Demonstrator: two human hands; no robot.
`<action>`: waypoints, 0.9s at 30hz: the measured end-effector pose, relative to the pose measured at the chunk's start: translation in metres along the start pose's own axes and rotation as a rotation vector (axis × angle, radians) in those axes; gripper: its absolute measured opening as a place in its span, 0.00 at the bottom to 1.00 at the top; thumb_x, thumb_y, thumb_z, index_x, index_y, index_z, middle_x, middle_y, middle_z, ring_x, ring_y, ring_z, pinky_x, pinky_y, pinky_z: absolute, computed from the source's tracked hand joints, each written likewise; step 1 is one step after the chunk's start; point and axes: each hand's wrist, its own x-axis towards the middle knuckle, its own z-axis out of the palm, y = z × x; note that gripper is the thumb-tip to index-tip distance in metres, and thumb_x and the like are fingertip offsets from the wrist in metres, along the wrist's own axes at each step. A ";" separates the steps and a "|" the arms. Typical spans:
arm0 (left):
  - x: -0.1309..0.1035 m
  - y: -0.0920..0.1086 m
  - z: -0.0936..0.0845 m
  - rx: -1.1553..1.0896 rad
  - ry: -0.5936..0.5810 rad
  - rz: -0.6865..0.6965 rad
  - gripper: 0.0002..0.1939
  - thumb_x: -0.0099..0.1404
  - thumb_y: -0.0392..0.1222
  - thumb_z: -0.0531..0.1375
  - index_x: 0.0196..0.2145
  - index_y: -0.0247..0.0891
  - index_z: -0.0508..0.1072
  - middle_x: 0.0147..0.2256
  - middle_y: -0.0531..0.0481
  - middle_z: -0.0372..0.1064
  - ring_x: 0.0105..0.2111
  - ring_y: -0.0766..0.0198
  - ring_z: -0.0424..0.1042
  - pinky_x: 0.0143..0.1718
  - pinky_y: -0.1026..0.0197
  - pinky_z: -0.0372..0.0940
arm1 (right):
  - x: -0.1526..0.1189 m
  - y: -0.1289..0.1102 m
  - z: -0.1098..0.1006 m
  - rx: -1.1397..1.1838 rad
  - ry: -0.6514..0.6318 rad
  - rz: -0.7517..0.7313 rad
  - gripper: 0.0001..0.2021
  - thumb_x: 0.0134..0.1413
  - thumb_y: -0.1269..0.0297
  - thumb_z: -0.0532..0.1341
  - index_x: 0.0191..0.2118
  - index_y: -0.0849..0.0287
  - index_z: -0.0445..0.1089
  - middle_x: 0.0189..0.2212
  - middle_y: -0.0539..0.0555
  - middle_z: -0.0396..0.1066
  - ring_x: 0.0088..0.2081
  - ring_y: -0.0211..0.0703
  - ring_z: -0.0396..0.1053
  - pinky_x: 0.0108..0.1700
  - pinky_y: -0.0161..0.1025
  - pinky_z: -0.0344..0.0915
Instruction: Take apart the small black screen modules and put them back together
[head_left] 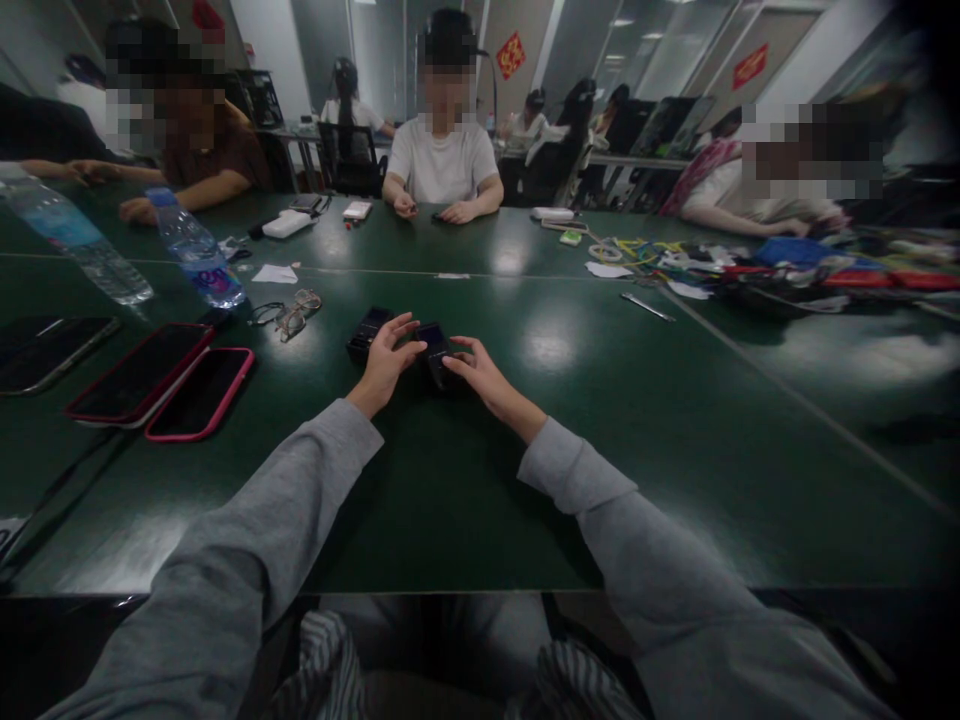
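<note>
Two small black box-shaped devices lie on the dark green table (450, 480) in front of me. My left hand (384, 365) reaches between them with its fingers spread, the thumb tip at the near side of the right-hand black device (433, 343). The left-hand black device (363, 336) sits beyond my left fingers, partly covered by them. On the other side, my right hand (486, 375) has its thumb on the right-hand device's edge and its index finger bent close above. This device has a dark screen-like panel and small markings too blurred to read.
To the left are phones in red and pink cases (199, 395), two water bottles (199, 250) and eyeglasses (298, 315). Tangled cables (675, 262) and a thin metallic tool (647, 306) lie to the right. A person (442, 165) sits opposite, with others at both sides.
</note>
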 end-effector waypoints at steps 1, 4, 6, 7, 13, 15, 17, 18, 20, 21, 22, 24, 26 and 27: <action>0.000 0.000 0.000 0.000 -0.005 -0.001 0.30 0.58 0.38 0.64 0.58 0.50 0.65 0.60 0.48 0.64 0.57 0.56 0.68 0.50 0.54 0.70 | 0.000 -0.001 -0.001 0.028 -0.006 0.031 0.30 0.53 0.53 0.64 0.58 0.53 0.54 0.45 0.55 0.71 0.47 0.45 0.72 0.51 0.49 0.71; 0.000 -0.001 0.001 -0.041 -0.010 -0.002 0.30 0.58 0.39 0.64 0.57 0.50 0.66 0.60 0.48 0.64 0.58 0.55 0.68 0.51 0.54 0.70 | -0.001 -0.007 -0.004 0.121 -0.022 0.113 0.32 0.50 0.56 0.67 0.57 0.55 0.56 0.42 0.54 0.72 0.43 0.44 0.73 0.49 0.47 0.71; 0.000 -0.001 0.000 -0.070 -0.015 0.000 0.30 0.58 0.38 0.65 0.57 0.49 0.66 0.60 0.48 0.64 0.58 0.54 0.67 0.52 0.53 0.69 | -0.002 -0.011 -0.004 0.169 -0.024 0.140 0.32 0.47 0.58 0.69 0.56 0.56 0.57 0.40 0.53 0.73 0.41 0.42 0.73 0.48 0.46 0.71; 0.000 -0.002 0.000 -0.074 -0.019 0.001 0.30 0.58 0.39 0.65 0.57 0.49 0.66 0.61 0.47 0.64 0.59 0.54 0.67 0.52 0.53 0.69 | -0.003 -0.012 -0.004 0.186 -0.021 0.144 0.32 0.47 0.58 0.70 0.56 0.56 0.57 0.40 0.53 0.73 0.40 0.42 0.73 0.48 0.45 0.71; 0.001 -0.004 0.004 -0.065 -0.015 -0.027 0.28 0.60 0.40 0.65 0.57 0.49 0.65 0.62 0.48 0.61 0.59 0.57 0.66 0.57 0.55 0.67 | -0.001 -0.008 -0.006 0.317 0.035 0.152 0.32 0.45 0.59 0.72 0.54 0.55 0.60 0.40 0.51 0.73 0.37 0.38 0.73 0.44 0.40 0.71; -0.001 -0.003 0.007 -0.107 -0.022 -0.093 0.27 0.60 0.40 0.66 0.56 0.46 0.66 0.61 0.46 0.62 0.57 0.58 0.68 0.57 0.54 0.66 | 0.000 -0.005 -0.007 0.368 0.075 0.157 0.32 0.43 0.59 0.72 0.53 0.54 0.61 0.38 0.50 0.73 0.36 0.38 0.73 0.41 0.38 0.71; -0.003 -0.002 0.009 -0.160 -0.051 -0.183 0.28 0.60 0.41 0.67 0.56 0.43 0.66 0.56 0.43 0.66 0.53 0.59 0.71 0.56 0.54 0.67 | 0.001 -0.004 -0.007 0.395 0.112 0.154 0.31 0.42 0.59 0.73 0.52 0.54 0.61 0.37 0.48 0.73 0.34 0.37 0.72 0.39 0.37 0.70; -0.005 -0.001 0.010 -0.181 -0.074 -0.221 0.29 0.59 0.41 0.68 0.56 0.41 0.65 0.53 0.42 0.69 0.50 0.60 0.73 0.56 0.53 0.67 | 0.001 -0.004 -0.007 0.399 0.125 0.148 0.31 0.42 0.59 0.73 0.52 0.53 0.61 0.36 0.48 0.73 0.33 0.37 0.72 0.38 0.36 0.70; -0.007 0.001 0.012 -0.202 -0.111 -0.254 0.31 0.58 0.41 0.69 0.57 0.37 0.65 0.47 0.42 0.72 0.46 0.61 0.74 0.55 0.53 0.67 | 0.000 -0.005 -0.006 0.392 0.142 0.138 0.31 0.41 0.59 0.73 0.51 0.53 0.62 0.34 0.48 0.72 0.33 0.36 0.71 0.36 0.35 0.69; -0.008 0.002 0.013 -0.206 -0.120 -0.253 0.32 0.57 0.41 0.70 0.57 0.36 0.64 0.45 0.43 0.73 0.44 0.61 0.75 0.54 0.53 0.67 | 0.000 -0.006 -0.005 0.389 0.147 0.138 0.31 0.40 0.58 0.73 0.51 0.53 0.62 0.34 0.47 0.72 0.32 0.36 0.71 0.36 0.35 0.69; -0.009 0.003 0.013 -0.211 -0.123 -0.249 0.33 0.57 0.40 0.70 0.57 0.36 0.64 0.44 0.44 0.73 0.44 0.61 0.75 0.54 0.53 0.67 | -0.001 -0.007 -0.005 0.389 0.149 0.137 0.31 0.40 0.58 0.73 0.51 0.53 0.62 0.34 0.47 0.72 0.32 0.36 0.71 0.36 0.35 0.68; -0.009 0.004 0.014 -0.224 -0.117 -0.243 0.34 0.56 0.39 0.71 0.57 0.35 0.64 0.42 0.44 0.73 0.43 0.62 0.75 0.53 0.53 0.67 | -0.001 -0.008 -0.004 0.397 0.151 0.128 0.31 0.39 0.58 0.74 0.50 0.53 0.63 0.34 0.48 0.71 0.33 0.36 0.71 0.36 0.35 0.68; -0.009 0.004 0.014 -0.228 -0.115 -0.253 0.34 0.56 0.39 0.71 0.57 0.35 0.64 0.43 0.44 0.73 0.43 0.62 0.75 0.53 0.53 0.67 | -0.002 -0.008 -0.003 0.409 0.150 0.113 0.31 0.39 0.58 0.74 0.50 0.54 0.63 0.34 0.48 0.72 0.34 0.36 0.71 0.37 0.35 0.68; -0.008 0.005 0.014 -0.222 -0.113 -0.259 0.35 0.55 0.38 0.71 0.57 0.34 0.64 0.43 0.44 0.74 0.42 0.62 0.75 0.52 0.54 0.67 | -0.002 -0.008 -0.003 0.409 0.151 0.106 0.31 0.39 0.58 0.74 0.50 0.54 0.63 0.35 0.48 0.72 0.34 0.37 0.71 0.38 0.35 0.69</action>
